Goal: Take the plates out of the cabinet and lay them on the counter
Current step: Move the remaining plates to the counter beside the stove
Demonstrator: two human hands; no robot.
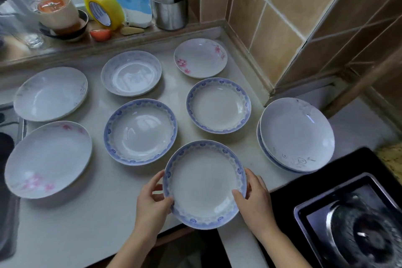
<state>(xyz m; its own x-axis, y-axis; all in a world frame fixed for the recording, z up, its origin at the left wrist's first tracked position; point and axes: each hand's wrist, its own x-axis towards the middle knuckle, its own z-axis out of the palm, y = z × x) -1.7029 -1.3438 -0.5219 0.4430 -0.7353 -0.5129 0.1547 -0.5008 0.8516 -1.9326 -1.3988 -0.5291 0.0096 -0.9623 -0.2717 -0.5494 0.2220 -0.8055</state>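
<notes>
Blue-rimmed white ceramic plate: we clamp its opposite edges with left hand and right hand, keeping it level above the pale counter.

We see the left hand and right hand gripping opposite rims of a blue-rimmed plate at the front edge of the counter. Seven single plates and a stack of plates lie on the counter, with a stove to the right.
</notes>
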